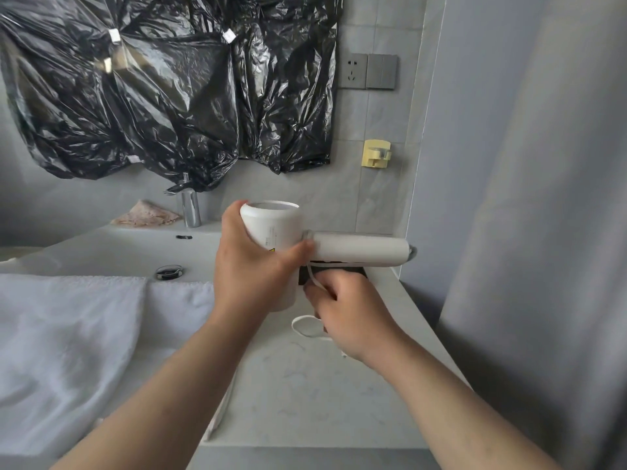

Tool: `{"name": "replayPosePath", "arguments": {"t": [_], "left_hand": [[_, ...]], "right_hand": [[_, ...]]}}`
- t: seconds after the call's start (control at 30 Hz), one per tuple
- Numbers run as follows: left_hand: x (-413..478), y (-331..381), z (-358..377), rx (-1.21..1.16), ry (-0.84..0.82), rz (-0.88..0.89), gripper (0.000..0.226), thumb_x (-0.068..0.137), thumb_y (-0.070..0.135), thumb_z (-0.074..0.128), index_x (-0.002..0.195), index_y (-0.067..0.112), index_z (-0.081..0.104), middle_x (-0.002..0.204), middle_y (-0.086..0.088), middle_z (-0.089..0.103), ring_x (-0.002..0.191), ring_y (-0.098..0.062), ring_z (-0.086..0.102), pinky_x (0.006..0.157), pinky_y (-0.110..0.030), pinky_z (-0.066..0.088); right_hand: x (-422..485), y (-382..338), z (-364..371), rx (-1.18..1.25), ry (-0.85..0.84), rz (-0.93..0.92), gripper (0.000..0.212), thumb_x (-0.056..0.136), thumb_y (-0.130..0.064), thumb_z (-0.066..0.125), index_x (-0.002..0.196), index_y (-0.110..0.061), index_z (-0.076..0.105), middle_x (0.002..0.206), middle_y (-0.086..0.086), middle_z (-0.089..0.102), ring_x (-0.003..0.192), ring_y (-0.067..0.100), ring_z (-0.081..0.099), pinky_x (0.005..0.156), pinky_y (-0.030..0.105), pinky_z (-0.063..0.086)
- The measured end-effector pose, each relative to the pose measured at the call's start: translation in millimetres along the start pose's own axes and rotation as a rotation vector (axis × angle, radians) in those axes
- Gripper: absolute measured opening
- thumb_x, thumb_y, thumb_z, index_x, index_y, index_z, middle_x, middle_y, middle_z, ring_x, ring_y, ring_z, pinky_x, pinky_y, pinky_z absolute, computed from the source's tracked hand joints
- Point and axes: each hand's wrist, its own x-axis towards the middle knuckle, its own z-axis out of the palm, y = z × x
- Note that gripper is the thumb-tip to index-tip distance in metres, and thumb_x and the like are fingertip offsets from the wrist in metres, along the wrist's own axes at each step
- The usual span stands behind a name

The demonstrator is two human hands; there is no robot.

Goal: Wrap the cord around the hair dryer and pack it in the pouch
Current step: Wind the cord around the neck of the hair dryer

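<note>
L hand [258, 266] fingers clamped round hair dryer [274, 228] body, held above worktop [305, 385]. R hand [349, 310] fingers curled on cord [303, 325] below handle. Wrapping looks barely begun, cord mostly loose. Packing not done; dark item [353, 269] behind, poss. pouch.

A bathroom. A white sink [112, 245] with a chrome faucet [190, 208] sits below a grey tiled wall [369, 123]. A white towel [68, 334] lies at its near edge.

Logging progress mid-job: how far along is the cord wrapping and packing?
Done: no finished wraps visible. In hand: left hand grips the hair dryer barrel; right hand pinches the cord under the handle, slack looped on the counter. Left: all wraps, then packing; the dark item beneath may be the pouch.
</note>
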Motion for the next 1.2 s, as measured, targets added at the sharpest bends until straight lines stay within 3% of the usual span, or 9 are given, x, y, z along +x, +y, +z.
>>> {"name": "replayPosePath", "arguments": {"t": [0.17,0.37,0.5,0.63,0.73,0.83,1.0,1.13,1.2], "left_hand": [[-2.5,-1.1,0.9,0.280,-0.023,0.115,0.092,0.063,0.049,0.084,0.138,0.031,0.033,0.121,0.008,0.058,0.107,-0.020,0.057,0.083,-0.037,0.048],[-0.2,-9.0,-3.6,0.350,-0.181,0.135,0.105,0.059,0.058,0.083,0.143,0.027,0.029,0.131,0.005,0.054,0.114,-0.022,0.056,0.089,-0.041,0.049],[7.8,-2.7,-11.7,0.339,-0.284,0.126,0.104,0.060,0.049,0.087,0.143,0.030,0.029,0.117,0.010,0.054,0.107,-0.021,0.056,0.091,-0.039,0.048],[11.2,1.3,-15.1,0.403,-0.374,0.140,0.113,0.054,0.056,0.084,0.148,0.034,0.026,0.116,0.011,0.055,0.112,-0.020,0.057,0.092,-0.035,0.046],[10.2,1.2,-16.2,0.474,-0.443,0.122,0.130,0.051,0.050,0.090,0.154,0.031,0.012,0.142,0.004,0.045,0.127,-0.020,0.049,0.094,-0.030,0.040],[4.6,1.6,-11.1,0.617,-0.459,0.168,0.145,0.041,0.052,0.094,0.154,0.029,0.006,0.141,-0.003,0.034,0.120,-0.027,0.053,0.089,-0.032,0.041],[-1.2,-1.7,-6.4,0.634,-0.435,0.210,0.136,0.047,0.056,0.090,0.153,0.028,0.009,0.139,-0.004,0.039,0.121,-0.026,0.051,0.085,-0.028,0.037],[3.8,-2.0,-6.7,0.554,-0.426,0.236,0.132,0.053,0.050,0.090,0.155,0.027,0.010,0.145,0.002,0.042,0.121,-0.018,0.051,0.089,-0.025,0.038],[6.2,-2.9,-5.3,0.496,-0.392,0.169,0.133,0.050,0.051,0.091,0.154,0.024,0.013,0.145,0.003,0.045,0.123,-0.016,0.050,0.088,-0.022,0.035]], "right_hand": [[6.0,-7.0,-15.1,-0.410,-0.050,-0.137,0.025,0.094,-0.019,0.051,0.072,-0.008,0.053,0.069,0.008,0.060,0.065,0.026,0.054,0.058,0.036,0.045],[16.2,-19.8,-41.1,-0.753,0.009,-0.284,0.019,0.092,-0.032,0.058,0.093,-0.015,0.066,0.088,0.005,0.066,0.086,0.032,0.060,0.070,0.041,0.049],[22.3,-19.9,-53.9,-0.520,0.069,-0.258,0.030,0.080,-0.036,0.076,0.103,-0.020,0.067,0.100,-0.002,0.068,0.095,0.021,0.062,0.082,0.039,0.051],[29.8,-14.8,-55.4,-0.250,-0.108,-0.031,0.026,0.075,-0.023,0.082,0.100,-0.018,0.076,0.092,-0.009,0.075,0.090,0.004,0.070,0.090,0.032,0.055],[31.5,-9.5,-51.7,-0.167,-0.054,-0.004,0.028,0.074,-0.019,0.083,0.101,-0.014,0.076,0.085,-0.011,0.070,0.087,0.000,0.067,0.087,0.017,0.051],[32.3,-7.0,-46.8,-0.154,-0.015,0.007,0.018,0.076,-0.022,0.082,0.092,-0.017,0.078,0.082,-0.013,0.072,0.079,-0.003,0.066,0.074,0.010,0.049],[29.6,-8.5,-43.9,-0.121,-0.002,0.013,0.004,0.075,-0.021,0.082,0.078,-0.020,0.078,0.079,-0.008,0.075,0.072,0.001,0.066,0.065,0.013,0.048],[27.9,-13.7,-49.2,-0.063,0.032,0.024,0.011,0.070,-0.023,0.086,0.071,-0.018,0.076,0.072,0.000,0.074,0.068,0.007,0.064,0.066,0.029,0.052],[29.2,-15.5,-51.4,-0.043,0.044,0.010,0.012,0.069,-0.022,0.087,0.070,-0.017,0.076,0.067,-0.004,0.072,0.064,0.003,0.061,0.062,0.024,0.049]]}}
